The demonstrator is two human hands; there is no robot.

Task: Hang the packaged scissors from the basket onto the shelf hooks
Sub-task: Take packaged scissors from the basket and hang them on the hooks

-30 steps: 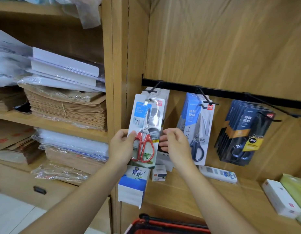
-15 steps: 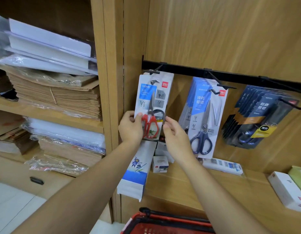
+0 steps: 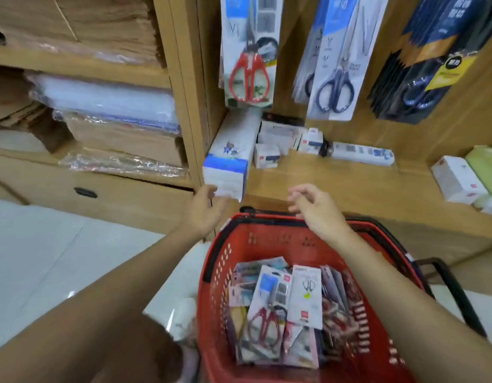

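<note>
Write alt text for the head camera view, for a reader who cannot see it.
The left hand and right hand hover open and empty above a red plastic shopping basket holding carded packs of scissors. Behind, a pack of red-handled scissors and a pack of blue-handled scissors hang on the wooden shelf.

The red basket (image 3: pixel 280 239) sits low in front of the shelf (image 3: pixel 349 189), its black handle lying along the rim. Inside it is a loose pile of flat scissors packs, overlapping and slanted. On top, a red-handled pack (image 3: pixel 266 308) lies face up. A white pack (image 3: pixel 307 297) with small scissors lies just to its right, overlapping its edge. Above, against the wooden back, a hung red-handled pack (image 3: pixel 249 64) dangles upright. Blue-handled packs (image 3: pixel 336 78) hang beside it and a row of dark packs (image 3: pixel 421 78) farther right, their tops cut off by the frame edge.
</note>
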